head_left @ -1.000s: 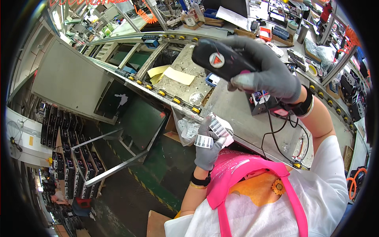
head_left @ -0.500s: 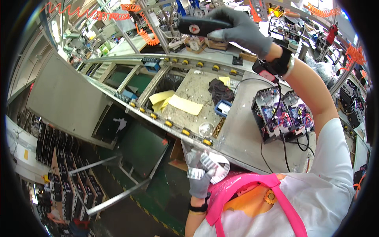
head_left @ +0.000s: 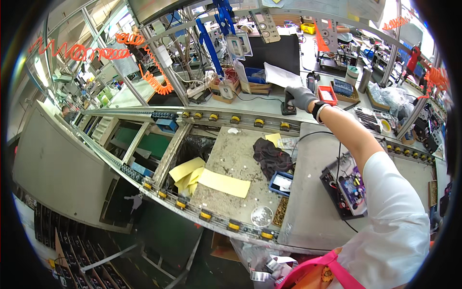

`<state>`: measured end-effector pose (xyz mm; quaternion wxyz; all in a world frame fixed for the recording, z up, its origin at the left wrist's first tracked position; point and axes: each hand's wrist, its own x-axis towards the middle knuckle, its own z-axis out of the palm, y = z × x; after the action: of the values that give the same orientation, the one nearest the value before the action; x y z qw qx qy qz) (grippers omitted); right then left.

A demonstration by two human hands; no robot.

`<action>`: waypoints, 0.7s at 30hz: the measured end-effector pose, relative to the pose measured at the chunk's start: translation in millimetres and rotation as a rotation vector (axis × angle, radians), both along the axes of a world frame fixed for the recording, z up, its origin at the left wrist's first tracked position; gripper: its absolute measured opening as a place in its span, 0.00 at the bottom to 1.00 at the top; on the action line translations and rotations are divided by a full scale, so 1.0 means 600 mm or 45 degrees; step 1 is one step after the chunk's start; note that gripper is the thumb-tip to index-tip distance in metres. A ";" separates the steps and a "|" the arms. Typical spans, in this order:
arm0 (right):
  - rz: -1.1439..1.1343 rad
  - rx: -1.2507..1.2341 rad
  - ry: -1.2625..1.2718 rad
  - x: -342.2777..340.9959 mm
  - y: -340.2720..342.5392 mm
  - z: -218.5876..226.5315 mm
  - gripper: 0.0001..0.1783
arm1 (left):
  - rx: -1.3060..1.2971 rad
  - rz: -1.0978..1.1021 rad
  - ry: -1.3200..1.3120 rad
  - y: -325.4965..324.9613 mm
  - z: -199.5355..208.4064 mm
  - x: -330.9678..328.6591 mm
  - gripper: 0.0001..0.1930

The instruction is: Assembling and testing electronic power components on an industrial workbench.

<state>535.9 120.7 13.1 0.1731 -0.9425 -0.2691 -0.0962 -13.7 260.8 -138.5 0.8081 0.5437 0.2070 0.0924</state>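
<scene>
As our right hand (head_left: 301,98) pinches a black handset (head_left: 289,106) by the far bench's (head_left: 255,108) front edge, placement seems the step, calling for release.

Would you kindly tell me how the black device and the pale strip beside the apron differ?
The device is black, the strip pale and shiny. The device looks like a solid block, while the strip curls in loops. The device is in the right hand at the far shelf; the strip is low in view, by the apron.
</scene>
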 end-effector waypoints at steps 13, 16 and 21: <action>-0.163 -0.028 0.036 0.178 -0.049 -0.144 0.24 | 0.105 -0.100 0.088 0.004 -0.069 0.145 0.28; -0.113 -0.020 0.080 0.199 -0.051 -0.164 0.28 | 0.106 -0.115 0.122 -0.015 -0.081 0.156 0.27; -0.114 0.013 0.109 0.230 -0.054 -0.199 0.29 | 0.092 -0.151 0.157 -0.042 -0.102 0.177 0.26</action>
<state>673.8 88.4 -106.3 0.1848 -0.9560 -0.2185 -0.0647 92.8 235.6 -199.9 0.7777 0.5885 0.2202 0.0183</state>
